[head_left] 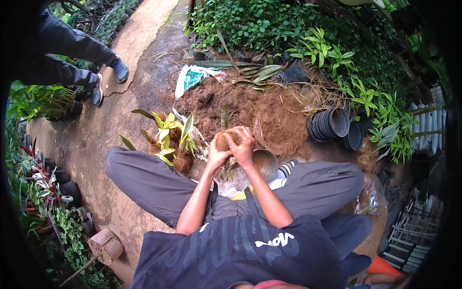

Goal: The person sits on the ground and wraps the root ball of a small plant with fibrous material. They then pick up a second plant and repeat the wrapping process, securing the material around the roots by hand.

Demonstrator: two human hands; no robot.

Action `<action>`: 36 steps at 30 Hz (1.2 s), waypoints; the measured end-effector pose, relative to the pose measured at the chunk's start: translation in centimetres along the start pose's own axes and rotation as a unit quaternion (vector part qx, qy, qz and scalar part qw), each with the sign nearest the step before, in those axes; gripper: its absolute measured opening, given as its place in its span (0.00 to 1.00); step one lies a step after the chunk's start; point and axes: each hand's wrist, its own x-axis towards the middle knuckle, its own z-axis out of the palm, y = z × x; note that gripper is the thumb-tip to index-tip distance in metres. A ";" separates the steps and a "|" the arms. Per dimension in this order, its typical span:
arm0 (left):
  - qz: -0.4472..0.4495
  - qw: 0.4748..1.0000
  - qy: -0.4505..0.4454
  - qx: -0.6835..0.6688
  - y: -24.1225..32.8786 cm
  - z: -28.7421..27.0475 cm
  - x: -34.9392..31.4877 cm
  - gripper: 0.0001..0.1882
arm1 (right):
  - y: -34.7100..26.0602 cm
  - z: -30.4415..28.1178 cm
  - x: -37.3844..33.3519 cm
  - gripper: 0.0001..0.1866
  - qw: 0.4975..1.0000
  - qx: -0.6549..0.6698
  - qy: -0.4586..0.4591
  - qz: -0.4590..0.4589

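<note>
Between both hands, in front of my crossed legs, is a ball of brown coconut fibre [223, 142] with an upright green leaf [224, 117] rising from it. My left hand [216, 157] cups the ball from the left and below. Curled over its right side and top are the fingers of my right hand [244, 147]. Several yellow-green plants [166, 129] with fibre-wrapped bases stand together to the left. A round container [265, 164] is just right of my hands, near my foot. Beyond them lies a heap of loose brown fibre [281, 115].
Stacked black plant pots [332, 124] lie at the right. A white and green plastic bag [192, 77] and long cut leaves [262, 72] rest along the heap's far edge. Another person's legs [77, 45] stand at the far left. A cylindrical block [106, 246] sits lower left.
</note>
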 end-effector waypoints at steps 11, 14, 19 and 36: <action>-0.067 0.993 0.026 -0.091 -0.8 -1.5 -0.2 0.36 | 3.5 1.0 -0.8 0.07 0.993 0.060 -0.057 0.079; -0.118 0.976 0.071 -0.171 -2.9 -2.4 -0.2 0.30 | 3.7 1.0 -0.5 0.09 0.988 0.060 -0.087 0.110; -0.053 0.995 0.052 -0.063 -0.3 -0.7 0.1 0.21 | 4.3 0.3 -0.4 0.10 0.995 -0.045 -0.037 0.080; -0.095 0.969 0.151 -0.172 -4.0 -3.6 0.6 0.20 | 1.1 1.5 -2.4 0.16 0.990 0.002 -0.137 -0.010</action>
